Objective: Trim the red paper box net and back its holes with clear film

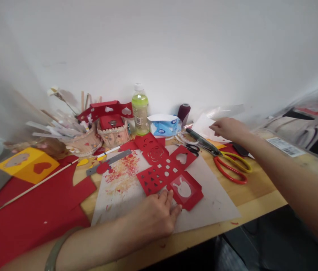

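My left hand (159, 212) lies with fingers stretched out at the near edge of a red cut-paper box blank (159, 177). The blank lies unfolded, its panels cut with triangles, ovals, a heart, a rosette and a rabbit shape. A clear film patch (183, 187) covers the rabbit cutout. Over at the back right, my right hand (229, 130) has its fingers closed at the edge of a white paper sheet (202, 126); whether they grip it is unclear. Large scissors (230, 166) with red and yellow handles lie just below that hand.
A stained white sheet (212, 210) lies under the blank. Small black scissors (192, 149), a metal ruler (119, 158), a tissue pack (164, 126), a green-liquid bottle (140, 113) and a thread cone (184, 113) stand or lie behind. Left are a yellow paper box (27, 165) and red paper (29, 222).
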`<state>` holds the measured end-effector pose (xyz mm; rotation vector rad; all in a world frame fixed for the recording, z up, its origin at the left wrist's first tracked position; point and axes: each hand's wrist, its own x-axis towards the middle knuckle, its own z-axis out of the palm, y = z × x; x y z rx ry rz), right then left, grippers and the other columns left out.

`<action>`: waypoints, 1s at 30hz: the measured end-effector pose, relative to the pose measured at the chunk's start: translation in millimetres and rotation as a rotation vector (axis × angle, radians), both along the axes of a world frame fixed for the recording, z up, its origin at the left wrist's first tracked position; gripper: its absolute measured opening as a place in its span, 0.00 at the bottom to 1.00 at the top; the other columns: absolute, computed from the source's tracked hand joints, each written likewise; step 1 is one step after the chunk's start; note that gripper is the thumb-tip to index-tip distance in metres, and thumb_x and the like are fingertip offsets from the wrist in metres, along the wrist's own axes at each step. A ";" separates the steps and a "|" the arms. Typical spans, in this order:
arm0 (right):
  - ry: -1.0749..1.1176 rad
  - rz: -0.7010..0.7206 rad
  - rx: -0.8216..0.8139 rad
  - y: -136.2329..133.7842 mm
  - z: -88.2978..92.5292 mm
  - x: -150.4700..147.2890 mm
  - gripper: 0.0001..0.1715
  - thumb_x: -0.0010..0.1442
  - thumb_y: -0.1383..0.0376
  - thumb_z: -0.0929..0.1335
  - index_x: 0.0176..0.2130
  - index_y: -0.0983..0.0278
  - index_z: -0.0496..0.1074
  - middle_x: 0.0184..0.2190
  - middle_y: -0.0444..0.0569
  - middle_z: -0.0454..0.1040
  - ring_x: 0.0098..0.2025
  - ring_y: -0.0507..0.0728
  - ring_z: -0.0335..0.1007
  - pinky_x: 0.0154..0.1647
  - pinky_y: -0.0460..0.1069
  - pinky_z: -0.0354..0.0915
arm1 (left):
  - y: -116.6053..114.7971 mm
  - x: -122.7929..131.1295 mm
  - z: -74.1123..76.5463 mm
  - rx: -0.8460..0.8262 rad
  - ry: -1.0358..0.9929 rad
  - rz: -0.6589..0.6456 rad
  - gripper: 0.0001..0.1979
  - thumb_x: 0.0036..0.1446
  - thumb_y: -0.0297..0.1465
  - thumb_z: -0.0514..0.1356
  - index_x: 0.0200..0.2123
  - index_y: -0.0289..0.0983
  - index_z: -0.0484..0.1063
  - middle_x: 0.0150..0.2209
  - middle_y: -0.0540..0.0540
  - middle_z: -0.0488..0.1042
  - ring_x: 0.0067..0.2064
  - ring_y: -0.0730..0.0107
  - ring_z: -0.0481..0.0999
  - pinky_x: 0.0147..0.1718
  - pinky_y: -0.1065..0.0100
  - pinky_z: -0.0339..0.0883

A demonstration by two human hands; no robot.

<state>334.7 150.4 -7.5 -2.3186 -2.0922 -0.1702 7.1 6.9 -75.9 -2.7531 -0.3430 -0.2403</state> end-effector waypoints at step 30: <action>0.994 0.252 0.033 -93.0 -44.3 -100.7 0.16 0.57 0.55 0.65 0.35 0.65 0.72 0.32 0.48 0.76 0.35 0.57 0.72 0.35 0.51 0.67 | 87.8 -53.8 57.7 -0.882 -0.774 0.663 0.15 0.54 0.30 0.55 0.43 0.39 0.77 0.33 0.48 0.80 0.33 0.63 0.77 0.34 0.67 0.69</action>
